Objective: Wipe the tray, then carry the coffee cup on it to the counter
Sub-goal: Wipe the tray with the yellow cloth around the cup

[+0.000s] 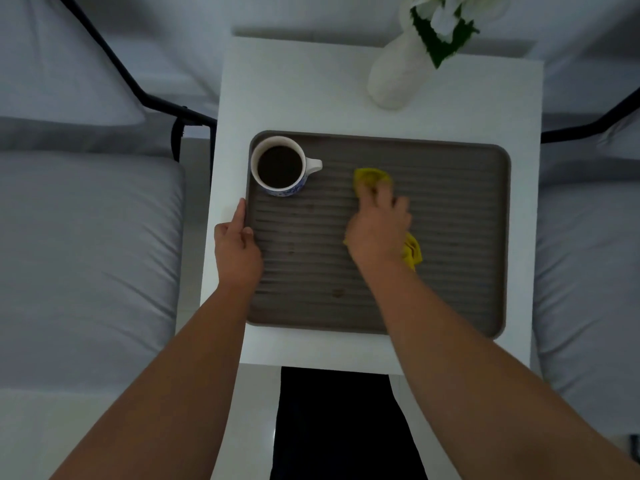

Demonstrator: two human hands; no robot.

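A grey-brown ribbed tray (460, 237) lies on a small white table (311, 84). In the tray's far left corner stands a white and blue cup (280, 167) full of dark coffee, its handle pointing right. My right hand (379, 226) grips a yellow cloth (369, 176) and presses it onto the middle of the tray; cloth sticks out beyond the fingers and behind the wrist. My left hand (237, 247) holds the tray's left rim, thumb over the edge, just below the cup. A few small brown stains show on the tray's ribs near the front.
A white vase (398, 77) with white flowers and green leaves stands at the table's far right corner. Grey cushioned seats with black metal frames flank the table on both sides. My dark trousers show below the table's near edge.
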